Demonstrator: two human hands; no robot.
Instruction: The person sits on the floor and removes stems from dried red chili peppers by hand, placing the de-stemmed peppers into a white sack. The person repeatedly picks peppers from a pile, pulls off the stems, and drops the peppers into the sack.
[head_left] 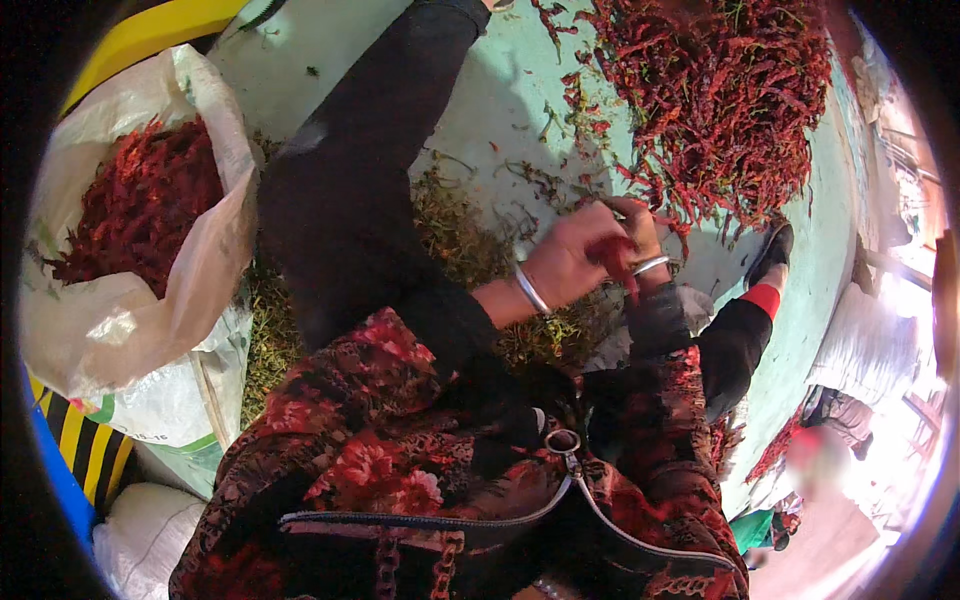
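My left hand, with a silver bangle at the wrist, is closed around a small bunch of dried red chillies. Their ends stick out of the fist toward me, smeared by motion. My right hand, also wearing a bangle, meets it from the right with its fingers bent in a pinch. What lies between those fingertips is hidden. Just right of that hand are a few loose chillies at the edge of a large heap of dried red chillies.
A white woven sack holding red chillies stands at the left. Plucked stems lie between my legs on the pale green ground sheet. My dark trouser leg stretches forward. At the lower right is another person.
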